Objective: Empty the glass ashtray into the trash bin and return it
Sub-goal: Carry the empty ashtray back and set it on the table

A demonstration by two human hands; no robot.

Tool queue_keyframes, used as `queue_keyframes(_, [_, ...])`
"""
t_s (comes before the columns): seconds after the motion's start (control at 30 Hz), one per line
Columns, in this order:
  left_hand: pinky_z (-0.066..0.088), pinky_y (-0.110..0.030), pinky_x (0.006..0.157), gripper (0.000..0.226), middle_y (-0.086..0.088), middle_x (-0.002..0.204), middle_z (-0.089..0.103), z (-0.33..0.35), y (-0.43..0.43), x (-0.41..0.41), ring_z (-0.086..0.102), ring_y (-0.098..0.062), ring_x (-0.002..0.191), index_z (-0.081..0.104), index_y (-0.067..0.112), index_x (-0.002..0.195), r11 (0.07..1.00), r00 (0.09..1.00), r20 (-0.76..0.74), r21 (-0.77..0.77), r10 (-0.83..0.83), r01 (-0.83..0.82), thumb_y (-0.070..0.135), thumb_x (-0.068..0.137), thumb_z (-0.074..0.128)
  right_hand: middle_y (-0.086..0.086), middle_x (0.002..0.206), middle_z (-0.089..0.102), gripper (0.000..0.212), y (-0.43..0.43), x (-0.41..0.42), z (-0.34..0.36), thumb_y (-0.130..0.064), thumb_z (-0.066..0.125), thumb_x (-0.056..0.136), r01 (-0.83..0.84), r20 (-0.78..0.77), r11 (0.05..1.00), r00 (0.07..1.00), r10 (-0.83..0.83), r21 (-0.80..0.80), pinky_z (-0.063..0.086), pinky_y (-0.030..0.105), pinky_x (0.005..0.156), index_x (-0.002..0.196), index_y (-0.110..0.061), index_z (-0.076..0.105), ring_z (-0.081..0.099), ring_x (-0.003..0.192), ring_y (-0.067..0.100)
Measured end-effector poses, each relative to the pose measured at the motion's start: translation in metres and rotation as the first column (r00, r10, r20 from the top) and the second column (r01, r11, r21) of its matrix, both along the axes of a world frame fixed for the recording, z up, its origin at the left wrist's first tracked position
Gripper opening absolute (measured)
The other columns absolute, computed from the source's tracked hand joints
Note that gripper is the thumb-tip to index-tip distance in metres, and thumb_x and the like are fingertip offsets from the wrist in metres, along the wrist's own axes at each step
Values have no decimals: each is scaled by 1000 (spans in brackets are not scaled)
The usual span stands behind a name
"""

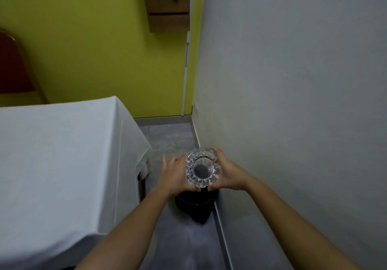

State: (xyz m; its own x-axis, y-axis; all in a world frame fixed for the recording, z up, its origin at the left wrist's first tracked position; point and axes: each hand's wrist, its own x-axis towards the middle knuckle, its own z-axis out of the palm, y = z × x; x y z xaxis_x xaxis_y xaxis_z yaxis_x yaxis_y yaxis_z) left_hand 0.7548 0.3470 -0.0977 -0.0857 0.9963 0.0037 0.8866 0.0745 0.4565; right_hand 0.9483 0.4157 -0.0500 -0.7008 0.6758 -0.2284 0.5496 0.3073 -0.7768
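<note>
Both hands clamp my glass ashtray [203, 168], left hand [174, 174] and right hand [225, 172] on opposite rims, black trash bin [194, 207] directly beneath them; I'd tip straight down.

Grey floor [167, 138]; black bin [194, 207] on it, by wall; white-clothed table [52, 154] left.

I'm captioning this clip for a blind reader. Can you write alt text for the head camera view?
Both hands, left hand and right hand, hold a cut-glass ashtray above a black trash bin on the grey floor beside a grey wall. A table with a white tablecloth stands to the left, with a yellow-green wall behind.
</note>
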Motion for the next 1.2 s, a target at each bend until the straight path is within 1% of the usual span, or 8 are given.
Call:
queue_keyframes(0.17, [-2,-55,118,122,-1,147,40,73,-32,0,26,-17,140,27,17,145,999,993,-111,29,-38,41,72,47,74,14,145,39,121,-35,7,64,-19,95,52,13,2,989,1000,-14,151,35,42,113,145,-6,18,43,133,25])
queue_keyframes(0.33, [-3,-56,118,128,-4,157,25,101,-52,-2,10,-15,148,19,14,149,995,980,-193,74,-55,71,74,50,72,12,144,42,120,-59,11,87,-35,93,52,23,2,941,1000,-25,337,36,37,112,146,-8,22,43,132,24])
queue_keyframes(0.53, [-4,-56,117,127,-1,156,27,119,-83,-9,7,-16,148,24,14,147,986,978,-201,137,-63,92,73,47,75,9,141,47,116,-89,12,96,-48,90,49,33,-32,880,999,-21,474,34,23,102,142,-14,30,46,130,24])
queue_keyframes(0.63, [-4,-57,117,128,1,159,17,123,-101,-16,-1,-18,148,22,14,148,986,976,-218,154,-22,57,73,47,74,15,159,15,124,-97,-1,98,-52,87,51,-41,27,843,999,31,536,21,30,115,146,-7,23,20,146,25])
queue_keyframes(0.73, [-4,-56,116,129,2,160,8,126,-120,-28,-5,-19,148,21,14,148,988,979,-204,154,19,13,72,46,76,15,161,-3,129,-104,-20,101,-57,86,49,-104,74,829,994,75,549,23,41,119,147,-7,17,11,148,26])
queue_keyframes(0.83, [-8,-55,115,131,1,160,7,127,-137,-51,-5,-18,148,21,15,148,985,980,-183,166,81,-50,74,45,75,16,161,-4,133,-107,-49,106,-61,85,47,-165,106,814,986,127,557,19,43,120,148,-8,15,7,148,30])
queue_keyframes(1.0, [-12,-55,114,131,2,159,8,133,-167,-111,-9,-17,148,21,16,149,975,972,-165,171,169,-140,76,45,73,15,161,-2,133,-116,-121,114,-62,84,47,-244,98,785,968,229,569,12,33,117,148,-9,16,7,148,27])
queue_keyframes(1.2, [-10,-55,115,128,1,159,9,144,-219,-212,-10,-17,148,24,15,147,953,939,-192,168,284,-253,76,45,74,17,160,1,138,-152,-235,122,-53,88,50,-312,53,767,938,342,561,16,42,121,149,-3,5,6,148,29])
